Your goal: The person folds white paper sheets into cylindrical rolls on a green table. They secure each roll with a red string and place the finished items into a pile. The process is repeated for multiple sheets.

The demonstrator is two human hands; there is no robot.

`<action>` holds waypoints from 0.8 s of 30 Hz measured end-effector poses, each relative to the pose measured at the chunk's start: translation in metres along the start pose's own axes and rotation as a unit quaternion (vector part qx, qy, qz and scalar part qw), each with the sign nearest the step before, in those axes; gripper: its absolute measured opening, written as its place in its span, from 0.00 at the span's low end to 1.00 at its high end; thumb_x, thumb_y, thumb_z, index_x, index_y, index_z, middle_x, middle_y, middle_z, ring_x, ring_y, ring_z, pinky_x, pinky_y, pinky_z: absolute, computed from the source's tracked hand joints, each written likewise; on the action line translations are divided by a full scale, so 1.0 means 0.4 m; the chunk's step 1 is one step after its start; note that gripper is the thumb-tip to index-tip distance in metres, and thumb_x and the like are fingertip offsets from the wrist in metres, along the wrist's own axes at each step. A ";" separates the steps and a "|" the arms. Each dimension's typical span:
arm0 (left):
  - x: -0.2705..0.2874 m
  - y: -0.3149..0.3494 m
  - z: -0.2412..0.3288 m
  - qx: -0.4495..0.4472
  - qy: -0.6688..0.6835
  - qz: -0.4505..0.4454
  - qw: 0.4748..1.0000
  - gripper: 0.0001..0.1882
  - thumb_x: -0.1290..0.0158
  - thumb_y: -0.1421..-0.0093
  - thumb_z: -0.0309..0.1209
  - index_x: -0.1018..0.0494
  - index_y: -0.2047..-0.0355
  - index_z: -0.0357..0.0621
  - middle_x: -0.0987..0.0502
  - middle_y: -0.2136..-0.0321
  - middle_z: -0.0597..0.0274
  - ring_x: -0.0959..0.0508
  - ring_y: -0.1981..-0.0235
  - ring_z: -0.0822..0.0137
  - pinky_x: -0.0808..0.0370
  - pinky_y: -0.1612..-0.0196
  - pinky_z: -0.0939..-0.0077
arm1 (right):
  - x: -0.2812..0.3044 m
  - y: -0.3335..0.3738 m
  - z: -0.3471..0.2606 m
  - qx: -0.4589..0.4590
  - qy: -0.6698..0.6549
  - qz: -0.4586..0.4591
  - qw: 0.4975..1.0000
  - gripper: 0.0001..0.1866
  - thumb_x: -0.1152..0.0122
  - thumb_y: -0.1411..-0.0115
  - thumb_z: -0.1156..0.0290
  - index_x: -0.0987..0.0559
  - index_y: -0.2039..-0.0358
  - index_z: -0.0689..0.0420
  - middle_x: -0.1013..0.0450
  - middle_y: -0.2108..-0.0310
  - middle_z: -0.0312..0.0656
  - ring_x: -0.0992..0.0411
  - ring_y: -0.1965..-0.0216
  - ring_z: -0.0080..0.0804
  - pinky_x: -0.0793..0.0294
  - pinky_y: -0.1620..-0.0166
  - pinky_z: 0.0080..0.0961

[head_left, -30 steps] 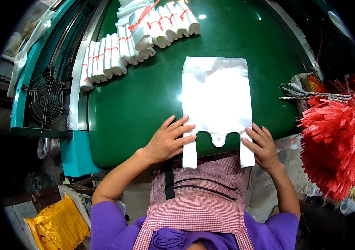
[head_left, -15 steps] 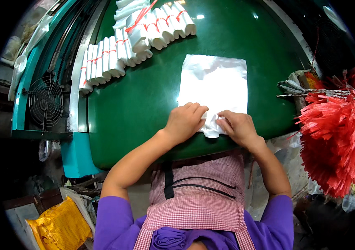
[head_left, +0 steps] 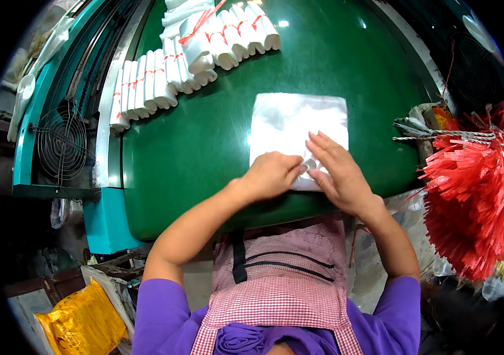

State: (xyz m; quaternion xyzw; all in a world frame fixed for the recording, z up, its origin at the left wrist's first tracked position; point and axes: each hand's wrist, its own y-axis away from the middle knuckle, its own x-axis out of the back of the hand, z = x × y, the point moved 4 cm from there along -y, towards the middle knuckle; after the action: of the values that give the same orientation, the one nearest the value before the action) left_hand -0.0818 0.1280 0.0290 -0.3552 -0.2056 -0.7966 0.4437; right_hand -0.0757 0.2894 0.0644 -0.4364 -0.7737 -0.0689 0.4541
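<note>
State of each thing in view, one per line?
White plastic carrier bag: flat on green worktop, handles hidden
Left hand: on the bag, fingers curled
Right hand: on the bag, fingers mostly straight
White bag bundles: folded narrow, mostly tied in red
Red strip bunch: hanging, loose ends spread
Yellow packet: sealed or open, can't tell

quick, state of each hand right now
Left hand: curled at the white plastic bag; whether it grips cannot be told.
Right hand: open, laid on the bag.

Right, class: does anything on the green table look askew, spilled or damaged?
One tied white bundle seems askew: it overlaps neighbouring bundles, its long red tie sticking out. Nothing looks spilled; the white bag shows no clear damage.
</note>
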 end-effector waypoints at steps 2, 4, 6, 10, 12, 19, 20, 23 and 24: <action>-0.009 -0.026 -0.038 0.006 0.012 0.045 0.999 0.10 0.47 0.41 0.34 0.24 0.67 0.41 0.24 0.76 0.47 0.22 0.73 0.47 0.26 0.68 0.59 | -0.028 0.005 0.002 0.001 0.056 -0.047 0.997 0.32 0.41 0.41 0.60 0.34 0.42 0.66 0.40 0.39 0.55 0.45 0.35 0.50 0.47 0.35 0.45; 0.016 -0.027 -0.010 0.001 -0.061 0.097 0.993 0.10 0.45 0.43 0.34 0.23 0.64 0.41 0.22 0.71 0.50 0.21 0.70 0.51 0.25 0.67 0.63 | -0.074 0.020 0.031 -0.019 0.147 -0.059 0.987 0.34 0.40 0.42 0.57 0.35 0.42 0.66 0.41 0.38 0.55 0.46 0.34 0.49 0.48 0.35 0.45; 0.032 0.002 0.010 -0.129 -0.158 0.192 0.960 0.12 0.44 0.45 0.34 0.24 0.62 0.41 0.22 0.67 0.53 0.21 0.68 0.54 0.24 0.66 0.65 | -0.084 0.021 0.039 -0.018 0.169 -0.060 0.984 0.39 0.37 0.45 0.53 0.36 0.42 0.67 0.42 0.37 0.54 0.47 0.34 0.48 0.49 0.34 0.44; -0.012 0.083 0.063 -0.170 -0.266 0.114 0.942 0.23 0.42 0.49 0.34 0.29 0.53 0.36 0.25 0.56 0.53 0.24 0.55 0.58 0.26 0.53 0.69 | -0.071 0.050 0.029 0.009 0.083 -0.008 0.996 0.35 0.33 0.49 0.61 0.32 0.45 0.65 0.39 0.39 0.55 0.43 0.36 0.48 0.43 0.37 0.43; -0.022 0.064 0.066 -0.154 -0.291 0.104 0.939 0.20 0.43 0.51 0.32 0.29 0.59 0.36 0.27 0.62 0.58 0.26 0.59 0.60 0.28 0.54 0.68 | -0.053 0.069 0.005 0.021 -0.009 0.042 0.999 0.31 0.31 0.50 0.67 0.29 0.47 0.65 0.37 0.41 0.55 0.38 0.39 0.49 0.38 0.40 0.41; 0.015 0.004 0.013 -0.086 -0.104 0.093 0.986 0.12 0.45 0.52 0.24 0.28 0.65 0.40 0.28 0.68 0.55 0.25 0.65 0.54 0.27 0.65 0.60 | -0.129 0.212 0.042 -0.295 -0.704 0.053 0.644 0.26 0.44 0.35 0.65 0.37 0.43 0.66 0.34 0.43 0.54 0.30 0.45 0.43 0.27 0.46 0.37; 0.024 0.011 -0.002 -0.046 -0.058 0.041 0.996 0.14 0.44 0.52 0.22 0.28 0.62 0.40 0.25 0.62 0.53 0.24 0.59 0.52 0.25 0.59 0.61 | -0.098 0.175 0.052 -0.268 -0.753 0.112 0.591 0.26 0.45 0.35 0.63 0.37 0.43 0.65 0.34 0.44 0.53 0.31 0.45 0.41 0.27 0.45 0.37; 0.018 0.070 0.002 -0.125 0.043 0.014 0.991 0.18 0.45 0.51 0.19 0.29 0.58 0.39 0.27 0.49 0.51 0.28 0.46 0.50 0.28 0.46 0.62 | -0.067 0.112 0.119 -0.284 -0.747 0.196 0.568 0.24 0.47 0.36 0.71 0.39 0.42 0.65 0.31 0.48 0.51 0.30 0.47 0.39 0.27 0.45 0.35; 0.014 0.092 0.009 -0.168 0.048 -0.005 0.985 0.18 0.46 0.51 0.19 0.29 0.57 0.39 0.29 0.45 0.51 0.31 0.42 0.49 0.31 0.42 0.60 | -0.069 0.106 0.129 -0.293 -0.722 0.182 0.600 0.23 0.48 0.37 0.75 0.38 0.42 0.65 0.30 0.49 0.50 0.29 0.48 0.38 0.27 0.45 0.35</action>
State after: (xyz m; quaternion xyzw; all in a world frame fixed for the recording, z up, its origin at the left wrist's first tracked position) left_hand -0.0510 0.1082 0.0360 -0.3848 -0.0493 -0.8382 0.3833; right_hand -0.0719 0.3243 0.0015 -0.5851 -0.6925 0.1295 -0.4017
